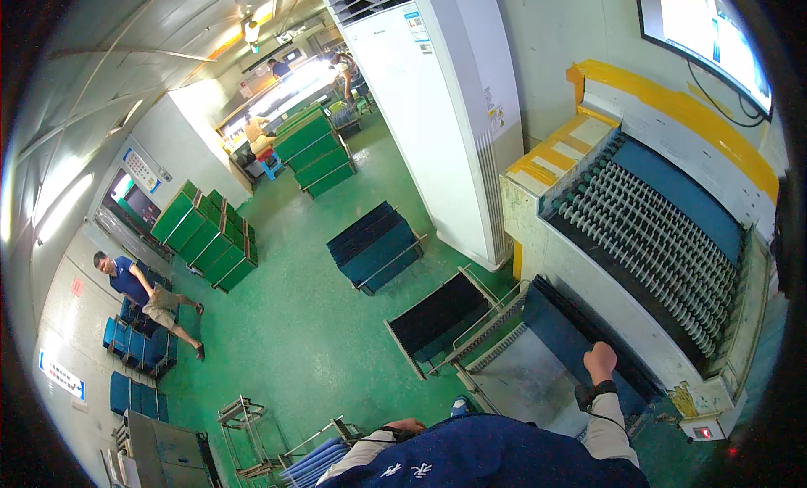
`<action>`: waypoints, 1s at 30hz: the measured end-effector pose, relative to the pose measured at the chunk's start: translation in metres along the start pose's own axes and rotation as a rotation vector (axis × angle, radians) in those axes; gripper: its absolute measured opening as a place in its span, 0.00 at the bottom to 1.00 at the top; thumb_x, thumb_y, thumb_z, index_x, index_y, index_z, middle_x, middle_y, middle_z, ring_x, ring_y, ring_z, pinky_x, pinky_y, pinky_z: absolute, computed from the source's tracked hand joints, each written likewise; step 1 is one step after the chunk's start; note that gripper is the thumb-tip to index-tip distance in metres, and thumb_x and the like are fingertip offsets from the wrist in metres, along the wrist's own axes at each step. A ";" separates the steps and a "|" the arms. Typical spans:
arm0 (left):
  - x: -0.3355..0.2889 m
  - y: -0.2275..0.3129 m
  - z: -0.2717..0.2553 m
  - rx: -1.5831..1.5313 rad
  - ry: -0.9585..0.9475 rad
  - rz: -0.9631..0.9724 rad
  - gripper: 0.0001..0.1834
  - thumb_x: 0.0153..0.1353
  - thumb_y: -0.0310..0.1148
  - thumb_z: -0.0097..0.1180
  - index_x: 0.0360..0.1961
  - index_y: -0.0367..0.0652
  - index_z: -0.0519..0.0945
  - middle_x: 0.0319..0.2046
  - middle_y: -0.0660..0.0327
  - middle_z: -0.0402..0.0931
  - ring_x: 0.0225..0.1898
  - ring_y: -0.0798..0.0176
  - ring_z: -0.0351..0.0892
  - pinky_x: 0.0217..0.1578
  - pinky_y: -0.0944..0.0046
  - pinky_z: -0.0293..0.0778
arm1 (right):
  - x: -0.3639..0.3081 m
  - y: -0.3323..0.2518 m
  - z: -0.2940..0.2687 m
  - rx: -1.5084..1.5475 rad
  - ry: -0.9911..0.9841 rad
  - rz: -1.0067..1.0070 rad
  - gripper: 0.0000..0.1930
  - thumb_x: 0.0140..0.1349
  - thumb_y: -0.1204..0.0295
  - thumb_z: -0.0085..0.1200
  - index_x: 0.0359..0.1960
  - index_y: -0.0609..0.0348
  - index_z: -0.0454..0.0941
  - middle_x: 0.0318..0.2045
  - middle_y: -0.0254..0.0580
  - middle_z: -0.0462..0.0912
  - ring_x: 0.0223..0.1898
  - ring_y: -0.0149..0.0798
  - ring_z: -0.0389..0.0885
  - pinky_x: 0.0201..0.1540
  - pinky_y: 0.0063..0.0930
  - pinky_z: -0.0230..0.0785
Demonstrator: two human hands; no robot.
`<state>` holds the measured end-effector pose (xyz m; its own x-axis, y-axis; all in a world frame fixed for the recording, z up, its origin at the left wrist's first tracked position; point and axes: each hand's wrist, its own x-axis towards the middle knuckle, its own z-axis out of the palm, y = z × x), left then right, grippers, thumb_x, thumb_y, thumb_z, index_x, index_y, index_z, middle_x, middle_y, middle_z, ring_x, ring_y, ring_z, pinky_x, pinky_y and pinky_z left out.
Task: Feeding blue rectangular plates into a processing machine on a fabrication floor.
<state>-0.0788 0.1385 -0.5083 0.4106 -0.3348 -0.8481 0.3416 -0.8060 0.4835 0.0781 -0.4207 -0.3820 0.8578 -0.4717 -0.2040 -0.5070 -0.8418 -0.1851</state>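
Observation:
My right hand (599,362) is closed against the dark blue flat boards (559,324), which stand on edge in a metal rack (525,366) in front of the roller machine. Whether its fingers grip a board's edge is hidden. A dark band circles that wrist. My left hand (408,425) lies low by my body, its fingers mostly hidden by the sleeve and shirt. Beside that arm, several lighter blue boards (318,463) lean in another rack at the lower edge.
The white machine (538,211), with rows of rollers (647,244), stands at the right. A tall white air conditioner (420,110) rises behind. Racks of dark boards (445,320) and blue boards (374,244) sit on the green floor. Green stacks (206,236) and a person (151,295) are left.

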 end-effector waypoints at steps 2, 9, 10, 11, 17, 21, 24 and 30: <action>0.001 -0.002 0.002 -0.012 0.010 0.008 0.22 0.55 0.45 0.56 0.47 0.45 0.80 0.43 0.58 0.80 0.43 0.60 0.77 0.46 0.57 0.71 | -0.001 0.000 0.000 0.001 -0.001 0.001 0.11 0.49 0.69 0.56 0.32 0.61 0.82 0.35 0.54 0.82 0.41 0.53 0.81 0.43 0.42 0.74; 0.008 -0.012 0.002 -0.045 -0.051 -0.008 0.27 0.59 0.54 0.51 0.52 0.48 0.78 0.48 0.57 0.78 0.49 0.54 0.76 0.49 0.54 0.69 | 0.001 0.002 0.003 -0.011 -0.007 0.001 0.11 0.49 0.68 0.57 0.32 0.61 0.82 0.35 0.54 0.82 0.41 0.52 0.81 0.44 0.42 0.74; 0.010 -0.015 0.001 -0.025 -0.057 0.002 0.27 0.58 0.54 0.51 0.52 0.48 0.78 0.48 0.57 0.79 0.49 0.55 0.76 0.49 0.54 0.69 | 0.002 0.002 0.003 -0.011 -0.007 -0.005 0.11 0.49 0.68 0.57 0.32 0.61 0.82 0.35 0.54 0.82 0.41 0.52 0.81 0.44 0.42 0.74; 0.012 -0.015 0.001 -0.004 -0.067 0.014 0.27 0.58 0.55 0.51 0.52 0.48 0.78 0.47 0.57 0.79 0.48 0.55 0.76 0.49 0.54 0.69 | 0.001 0.002 0.002 -0.012 -0.005 -0.006 0.11 0.49 0.68 0.57 0.32 0.61 0.82 0.36 0.54 0.82 0.41 0.52 0.81 0.44 0.42 0.74; 0.011 -0.011 -0.001 0.002 -0.083 0.030 0.28 0.58 0.55 0.53 0.52 0.48 0.78 0.48 0.59 0.78 0.48 0.57 0.76 0.49 0.54 0.69 | 0.002 0.004 0.004 -0.025 0.007 -0.005 0.11 0.49 0.67 0.57 0.32 0.60 0.82 0.35 0.53 0.82 0.40 0.52 0.81 0.44 0.42 0.74; 0.007 -0.007 0.001 -0.034 -0.074 -0.032 0.28 0.57 0.54 0.53 0.52 0.47 0.78 0.48 0.59 0.78 0.48 0.57 0.76 0.49 0.55 0.69 | 0.001 0.003 0.005 -0.024 0.015 -0.012 0.11 0.49 0.67 0.57 0.31 0.60 0.82 0.34 0.53 0.82 0.40 0.52 0.82 0.44 0.42 0.74; 0.002 -0.005 0.002 -0.051 -0.077 -0.017 0.28 0.57 0.53 0.53 0.52 0.45 0.77 0.48 0.56 0.78 0.49 0.56 0.75 0.50 0.54 0.69 | 0.002 0.003 0.004 -0.020 0.017 -0.010 0.10 0.48 0.68 0.57 0.30 0.61 0.82 0.33 0.54 0.82 0.39 0.53 0.81 0.42 0.44 0.74; 0.004 0.009 -0.003 -0.149 0.029 0.050 0.21 0.51 0.44 0.57 0.41 0.39 0.81 0.39 0.54 0.81 0.39 0.58 0.78 0.41 0.56 0.72 | 0.006 0.025 0.017 0.018 0.091 -0.045 0.10 0.46 0.70 0.55 0.27 0.64 0.80 0.32 0.57 0.81 0.38 0.57 0.80 0.41 0.46 0.72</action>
<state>-0.0713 0.1314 -0.5071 0.4539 -0.3567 -0.8165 0.4411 -0.7062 0.5538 0.0693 -0.4407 -0.4044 0.8837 -0.4557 -0.1071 -0.4681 -0.8585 -0.2094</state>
